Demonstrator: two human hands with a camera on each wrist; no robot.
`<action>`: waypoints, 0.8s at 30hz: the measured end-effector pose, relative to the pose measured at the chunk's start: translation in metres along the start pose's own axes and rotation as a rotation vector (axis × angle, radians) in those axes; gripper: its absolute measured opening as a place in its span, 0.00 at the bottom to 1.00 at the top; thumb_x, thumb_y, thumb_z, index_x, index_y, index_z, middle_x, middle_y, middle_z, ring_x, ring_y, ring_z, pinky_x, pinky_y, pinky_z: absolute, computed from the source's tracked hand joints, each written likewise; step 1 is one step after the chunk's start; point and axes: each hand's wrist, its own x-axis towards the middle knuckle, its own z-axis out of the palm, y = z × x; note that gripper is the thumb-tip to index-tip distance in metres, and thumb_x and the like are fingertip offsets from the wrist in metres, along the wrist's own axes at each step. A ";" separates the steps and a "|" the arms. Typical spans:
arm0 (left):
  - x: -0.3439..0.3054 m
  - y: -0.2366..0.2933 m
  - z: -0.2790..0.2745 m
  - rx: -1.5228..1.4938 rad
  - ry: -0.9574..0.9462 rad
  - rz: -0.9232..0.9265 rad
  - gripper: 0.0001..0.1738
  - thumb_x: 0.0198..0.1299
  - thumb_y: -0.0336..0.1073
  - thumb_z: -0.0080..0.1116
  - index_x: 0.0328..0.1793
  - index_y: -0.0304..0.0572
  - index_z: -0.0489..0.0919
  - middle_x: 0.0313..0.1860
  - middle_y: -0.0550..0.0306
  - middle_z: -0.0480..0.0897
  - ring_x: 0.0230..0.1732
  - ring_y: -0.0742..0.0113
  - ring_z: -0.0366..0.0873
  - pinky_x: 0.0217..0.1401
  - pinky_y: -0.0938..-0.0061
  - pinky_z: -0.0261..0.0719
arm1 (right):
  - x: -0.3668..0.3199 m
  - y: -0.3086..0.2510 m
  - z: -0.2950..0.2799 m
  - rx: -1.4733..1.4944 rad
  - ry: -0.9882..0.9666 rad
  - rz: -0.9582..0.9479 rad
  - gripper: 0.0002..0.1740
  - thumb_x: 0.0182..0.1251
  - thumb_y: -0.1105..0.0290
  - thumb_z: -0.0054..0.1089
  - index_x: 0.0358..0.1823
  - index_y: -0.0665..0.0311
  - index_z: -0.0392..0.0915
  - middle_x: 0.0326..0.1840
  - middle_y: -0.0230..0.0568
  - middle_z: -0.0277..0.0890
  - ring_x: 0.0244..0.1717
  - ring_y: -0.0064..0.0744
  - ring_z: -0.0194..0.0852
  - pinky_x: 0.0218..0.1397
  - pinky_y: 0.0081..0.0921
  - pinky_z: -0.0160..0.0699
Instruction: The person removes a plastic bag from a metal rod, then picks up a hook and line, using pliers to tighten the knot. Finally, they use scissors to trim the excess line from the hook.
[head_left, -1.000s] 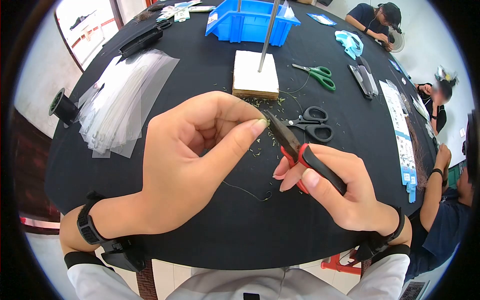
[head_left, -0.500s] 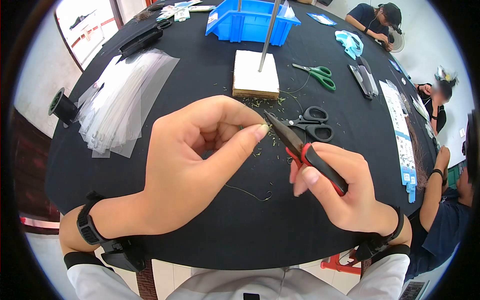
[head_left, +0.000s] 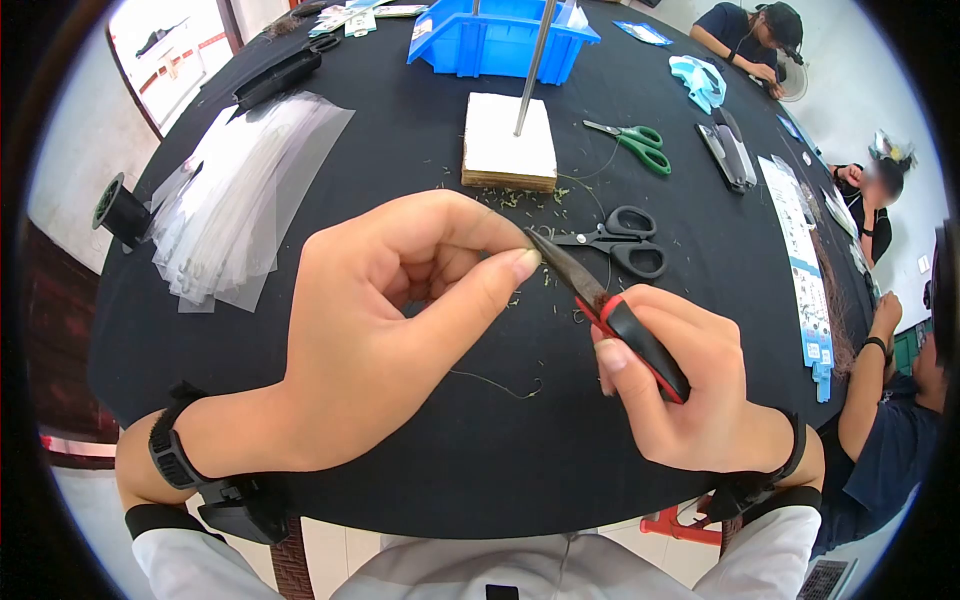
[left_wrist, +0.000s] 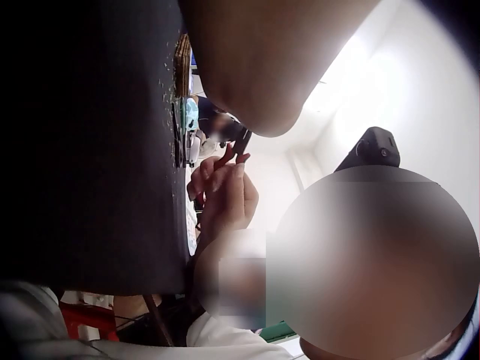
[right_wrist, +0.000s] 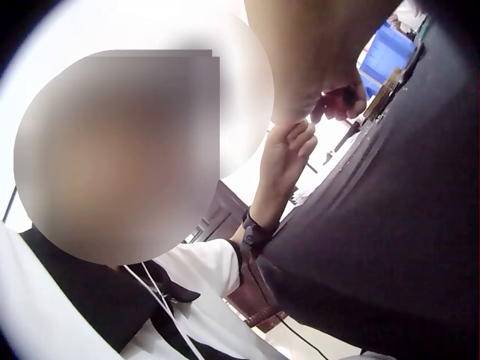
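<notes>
A person's left hand (head_left: 370, 320) pinches a tiny item, largely hidden, between thumb and forefinger above a black-covered table (head_left: 420, 490). The right hand (head_left: 712, 395) grips dark-metal pliers with red-and-black handles (head_left: 572, 272), their tips beside the pinch. Good control calls for a firm pinch, steady wrists, and metal tips kept clear of skin.

One white-topped block (head_left: 508, 135) is seen, with one blue bin (head_left: 495, 42) beyond it. To the block's right, one green-handled pair of scissors (head_left: 645, 147), one black-handled pair of scissors (head_left: 637, 256) and one stapler (head_left: 733, 155) are counted. To its left, one spool (head_left: 123, 213) is seen; overlapping clear sleeves (head_left: 235, 200) cannot be counted. Nearer than it, one pair of pliers (head_left: 645, 345) is held.
</notes>
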 end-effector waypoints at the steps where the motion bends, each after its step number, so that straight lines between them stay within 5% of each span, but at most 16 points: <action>1: 0.000 0.000 0.000 0.018 0.001 0.009 0.06 0.61 0.28 0.57 0.39 0.30 0.78 0.20 0.65 0.74 0.17 0.86 0.63 0.19 0.89 0.55 | 0.000 -0.001 0.000 0.009 -0.009 0.027 0.08 0.62 0.73 0.59 0.30 0.73 0.76 0.27 0.44 0.73 0.20 0.33 0.71 0.23 0.26 0.67; 8: 0.003 0.004 0.000 -0.151 0.003 -0.099 0.08 0.62 0.31 0.56 0.39 0.30 0.77 0.19 0.65 0.72 0.17 0.84 0.63 0.18 0.87 0.56 | 0.006 0.011 -0.001 0.393 -0.065 0.051 0.10 0.67 0.70 0.54 0.34 0.70 0.79 0.34 0.43 0.77 0.27 0.28 0.75 0.32 0.21 0.72; 14: 0.006 0.004 -0.005 -0.350 -0.076 -0.309 0.10 0.60 0.34 0.58 0.38 0.32 0.76 0.16 0.68 0.66 0.14 0.83 0.58 0.16 0.84 0.56 | 0.009 0.009 -0.008 0.228 -0.157 0.073 0.14 0.65 0.67 0.48 0.29 0.70 0.77 0.35 0.46 0.77 0.34 0.34 0.76 0.39 0.25 0.73; 17: 0.007 0.001 -0.005 -0.412 -0.088 -0.334 0.09 0.60 0.34 0.58 0.37 0.33 0.76 0.15 0.68 0.65 0.14 0.83 0.56 0.16 0.84 0.56 | 0.009 0.009 -0.011 0.181 -0.182 0.083 0.11 0.64 0.70 0.50 0.28 0.70 0.76 0.32 0.45 0.76 0.33 0.34 0.76 0.38 0.25 0.73; 20: 0.007 0.002 -0.005 -0.389 -0.090 -0.347 0.09 0.60 0.33 0.58 0.37 0.33 0.76 0.15 0.68 0.65 0.14 0.84 0.57 0.16 0.85 0.55 | 0.008 0.015 -0.004 0.122 -0.070 -0.084 0.09 0.62 0.72 0.60 0.28 0.72 0.75 0.23 0.43 0.71 0.19 0.33 0.69 0.21 0.26 0.63; 24: 0.007 0.003 -0.004 -0.271 -0.071 -0.324 0.09 0.60 0.33 0.58 0.37 0.32 0.77 0.15 0.68 0.67 0.15 0.84 0.58 0.16 0.85 0.54 | 0.003 0.014 0.002 0.053 0.002 -0.017 0.10 0.62 0.72 0.59 0.27 0.72 0.75 0.20 0.42 0.69 0.17 0.34 0.68 0.20 0.27 0.62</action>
